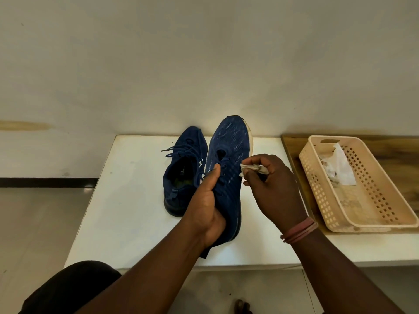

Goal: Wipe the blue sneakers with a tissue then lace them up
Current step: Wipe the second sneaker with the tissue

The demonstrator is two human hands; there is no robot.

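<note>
Held shoe: dark blue mesh sneaker with white sole edge [229, 159], raised off the white rectangular surface [127, 200], toe toward 12 o'clock, heel toward 6. Left hand [205, 207] wraps the heel half, thumb lying along the eyelet row. Judgement: this hold tilts the upper toward the wiping hand and keeps the shoe from turning.

Right hand [269, 184] at 3 o'clock of the shoe; grip closed in a pinch on a crumpled, greyed white tissue [254, 169], which touches the shoe's side by the eyelets. Wiping step in hand; this shoe shows empty eyelets.

Second dark blue mesh sneaker [181, 171] rests on the surface at 9 o'clock of the held one, touching it, laces loose.

Container: beige perforated plastic basket [385, 200] at 3 o'clock on a wooden top, holding crumpled soiled white tissues [337, 168] at its far end; probably discards.
</note>
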